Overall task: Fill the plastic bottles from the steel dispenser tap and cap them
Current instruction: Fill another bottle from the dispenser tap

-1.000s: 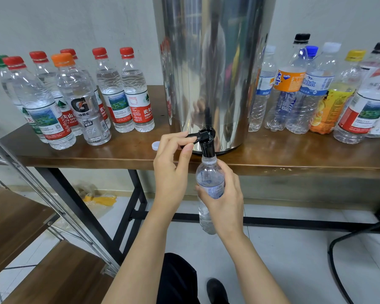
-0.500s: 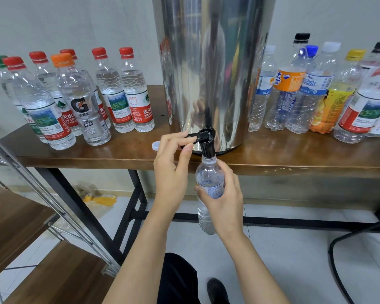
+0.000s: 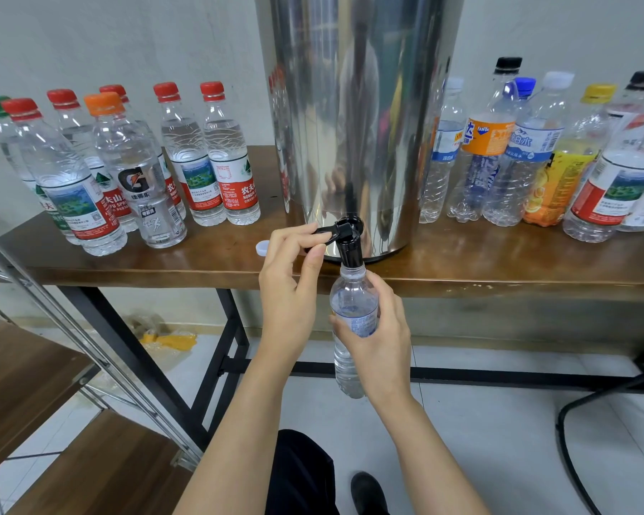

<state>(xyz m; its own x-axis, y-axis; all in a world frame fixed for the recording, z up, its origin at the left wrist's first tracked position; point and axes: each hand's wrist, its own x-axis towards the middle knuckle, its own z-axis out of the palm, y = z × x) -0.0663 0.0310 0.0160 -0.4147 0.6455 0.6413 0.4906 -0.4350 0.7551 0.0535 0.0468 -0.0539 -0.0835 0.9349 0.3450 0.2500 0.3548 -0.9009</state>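
One bottle (image 3: 354,306) under tap (image 3: 350,247), past table (image 3: 499,267) edge; floor (image 3: 499,421) below.

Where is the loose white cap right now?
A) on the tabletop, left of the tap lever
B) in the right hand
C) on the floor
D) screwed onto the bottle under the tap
A: the white cap lies on the table beside the left hand, which pinches the tap lever; the right hand grips only the bottle.

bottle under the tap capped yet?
No, the bottle's open neck sits right under the black tap, and a loose white cap lies on the table beside the left hand.
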